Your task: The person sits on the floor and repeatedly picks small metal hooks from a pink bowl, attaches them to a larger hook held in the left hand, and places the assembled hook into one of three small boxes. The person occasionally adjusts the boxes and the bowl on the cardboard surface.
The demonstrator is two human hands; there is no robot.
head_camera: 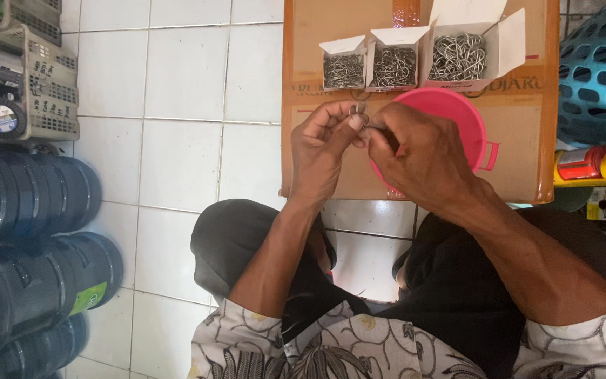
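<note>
Left hand (pixel 320 144) and right hand (pixel 415 158): both pinching one small metal hook (pixel 358 110) over pink tub (pixel 475 123). Hook boxes (pixel 394 64) at 12 o'clock (open). Risk: hook pricks fingertip or drops.

Bare white floor tiles (pixel 177 105) lay open to the left of the cardboard box (pixel 520 168), up to the dark water jugs (pixel 29 196) and grey crates (pixel 36 77) along the left edge. On the box top, three open boxes of metal hooks (pixel 394 67) lined the far edge, with a pink bowl (pixel 468 123) just before them. A blue basket (pixel 601 70) closed the right side.
</note>
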